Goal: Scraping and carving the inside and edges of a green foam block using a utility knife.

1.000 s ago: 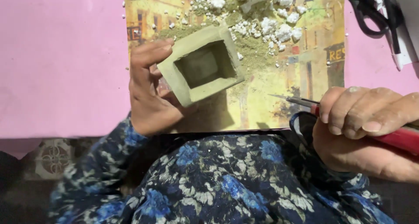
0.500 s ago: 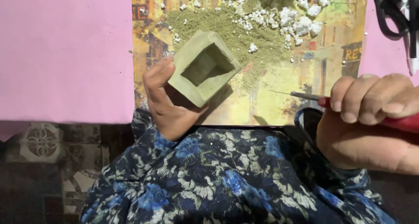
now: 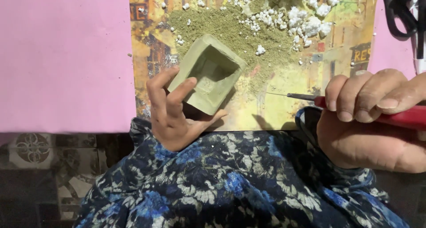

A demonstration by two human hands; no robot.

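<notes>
My left hand (image 3: 171, 110) holds a green foam block (image 3: 207, 74) with a square hollow carved into its top, tilted over a printed mat (image 3: 284, 108). Its thumb rests under the block's lower edge and its fingers lie along the left side. My right hand (image 3: 368, 117) is closed round a red-handled pointed tool (image 3: 401, 118); the thin metal tip points left, a short way to the right of the block and not touching it.
Green dust (image 3: 242, 30) and white crumbs (image 3: 301, 19) lie on the mat above the block. Pink sheets (image 3: 62, 59) flank the mat. Black-handled scissors (image 3: 401, 15) sit at the top right. Blue floral fabric (image 3: 230, 183) fills the foreground, patterned floor tiles (image 3: 33, 148) at lower left.
My left hand has turned the block and shifted its grip, so the hollow faces up more squarely. My right hand with the tool has stayed in much the same place.
</notes>
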